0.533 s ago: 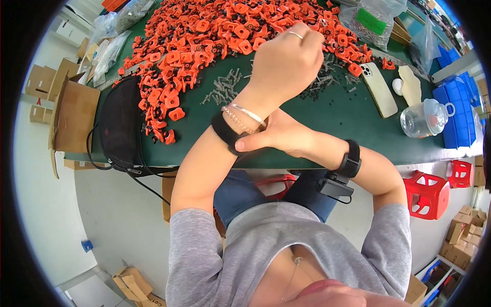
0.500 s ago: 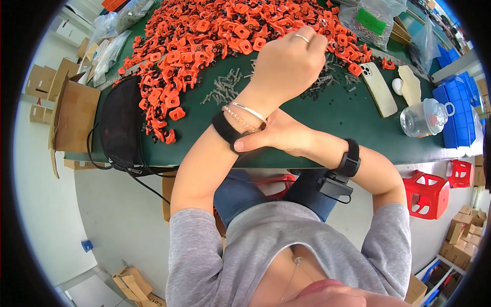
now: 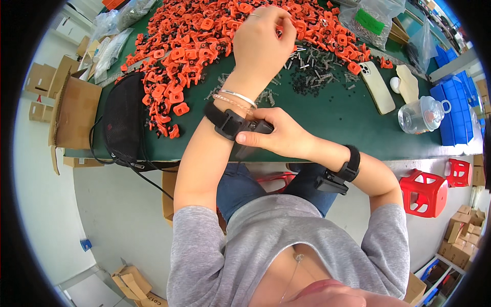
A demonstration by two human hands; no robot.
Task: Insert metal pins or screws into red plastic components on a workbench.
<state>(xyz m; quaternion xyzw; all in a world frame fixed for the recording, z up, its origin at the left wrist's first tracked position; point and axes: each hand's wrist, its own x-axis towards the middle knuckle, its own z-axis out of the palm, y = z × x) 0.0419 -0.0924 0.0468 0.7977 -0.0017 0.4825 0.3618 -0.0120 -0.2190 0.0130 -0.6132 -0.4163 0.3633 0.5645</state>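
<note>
My left hand (image 3: 263, 46) is raised over the orange parts with its fingers loosely curled, and nothing shows in it. A silver bangle (image 3: 239, 96), a chain bracelet and a black wrist strap (image 3: 223, 122) circle its wrist. My right hand (image 3: 284, 134) grips the small black device (image 3: 260, 127) on that strap, thumb toward me and fingers partly hidden behind. Another black strap (image 3: 352, 162) with a dark box (image 3: 331, 182) sits on my right wrist. Beyond my hands lies a big heap of orange plastic parts (image 3: 176, 53) with black bits.
Metal screws (image 3: 319, 77) and tiny black pieces (image 3: 307, 84) lie on the green table (image 3: 327, 117). To the right are a phone (image 3: 377, 88), a clear jar (image 3: 417, 116) and blue bins (image 3: 452, 115). A black bag (image 3: 123, 120) rests at left; a red stool (image 3: 422, 193) stands at right.
My left hand has moved up and left, its wrist turned. My right hand has shifted from the wrist onto the device, which now shows. More screws are uncovered on the table.
</note>
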